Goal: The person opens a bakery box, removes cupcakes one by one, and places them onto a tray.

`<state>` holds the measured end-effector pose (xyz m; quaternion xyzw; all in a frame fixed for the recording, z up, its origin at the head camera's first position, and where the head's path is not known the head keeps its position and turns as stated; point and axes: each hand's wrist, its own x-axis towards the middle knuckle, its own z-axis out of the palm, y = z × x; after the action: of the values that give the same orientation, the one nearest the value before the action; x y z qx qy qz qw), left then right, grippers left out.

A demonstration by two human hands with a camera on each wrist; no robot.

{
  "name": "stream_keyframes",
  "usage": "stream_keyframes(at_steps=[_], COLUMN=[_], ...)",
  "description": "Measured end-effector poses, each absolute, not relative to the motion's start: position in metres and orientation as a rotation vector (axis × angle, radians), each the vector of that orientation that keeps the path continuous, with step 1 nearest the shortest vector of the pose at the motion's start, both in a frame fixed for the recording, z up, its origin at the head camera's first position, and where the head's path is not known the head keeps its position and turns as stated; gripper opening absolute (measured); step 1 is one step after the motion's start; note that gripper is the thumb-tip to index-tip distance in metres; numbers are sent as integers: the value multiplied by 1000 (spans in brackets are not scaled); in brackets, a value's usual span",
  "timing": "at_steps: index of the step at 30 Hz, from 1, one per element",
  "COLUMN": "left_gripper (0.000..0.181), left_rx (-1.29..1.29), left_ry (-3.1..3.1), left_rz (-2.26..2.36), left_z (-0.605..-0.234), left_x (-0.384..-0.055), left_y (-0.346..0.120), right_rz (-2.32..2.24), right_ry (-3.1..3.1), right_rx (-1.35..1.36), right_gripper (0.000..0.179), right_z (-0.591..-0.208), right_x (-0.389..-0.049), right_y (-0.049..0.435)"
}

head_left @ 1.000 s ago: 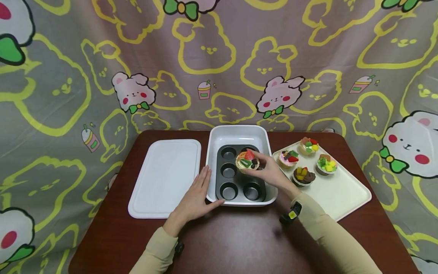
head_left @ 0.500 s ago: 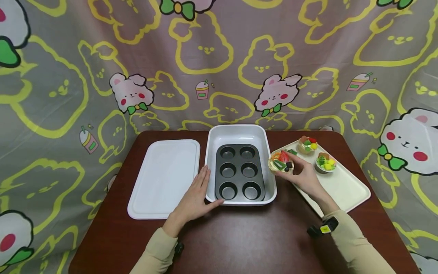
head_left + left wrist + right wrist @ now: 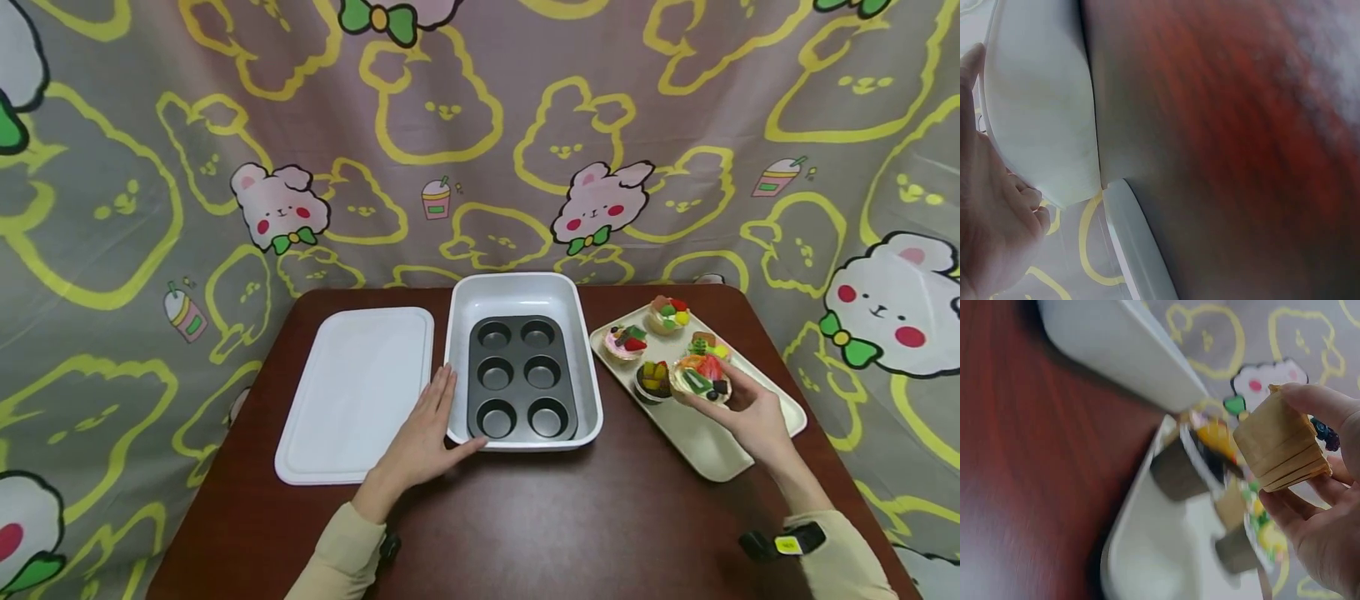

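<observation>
My right hand (image 3: 753, 414) grips a fruit-topped cupcake (image 3: 701, 380) by its side, above the cream tray (image 3: 712, 458). The right wrist view shows its tan pleated case (image 3: 1282, 444) between thumb and fingers, raised over the tray. Several other cupcakes stand on that tray: a pink one (image 3: 626, 342), a chocolate one (image 3: 652, 380), one at the back (image 3: 667, 316), and one partly hidden behind the held cupcake. My left hand (image 3: 420, 435) lies with straight fingers along the left wall of the white deep pan (image 3: 588, 375), its thumb at the front rim. Inside that pan sits a dark muffin tin (image 3: 519, 379) with bare cups.
A white flat lid-like board (image 3: 360, 392) lies on the brown table (image 3: 525, 517), left of the pan. A patterned cloth (image 3: 480, 125) hangs behind the table's back edge. The pan's right wall stands between the muffin tin and the cream tray.
My right hand has carried the cupcake from over the muffin tin rightward to above the cream tray. The left hand stays at the pan.
</observation>
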<state>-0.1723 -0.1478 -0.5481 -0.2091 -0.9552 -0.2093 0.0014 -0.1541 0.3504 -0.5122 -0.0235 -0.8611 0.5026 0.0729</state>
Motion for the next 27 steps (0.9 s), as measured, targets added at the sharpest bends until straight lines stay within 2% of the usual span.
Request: stream_keyframes(at_steps=[8, 16, 27], left_gripper=[121, 121, 123], left_rx=[-657, -654, -646], left_ry=[-3027, -3005, -3032], left_rz=[-665, -666, -633], left_z=[-548, -544, -546], left_x=[-171, -171, -172], left_y=[-147, -149, -149], right_rz=[1392, 1358, 1278], right_ry=[-2680, -2727, -2754], right_rx=[-249, -535, -613], right_gripper=[86, 96, 98], right_z=[-532, -545, -556], right_x=[-136, -140, -146], right_y=[392, 420, 431])
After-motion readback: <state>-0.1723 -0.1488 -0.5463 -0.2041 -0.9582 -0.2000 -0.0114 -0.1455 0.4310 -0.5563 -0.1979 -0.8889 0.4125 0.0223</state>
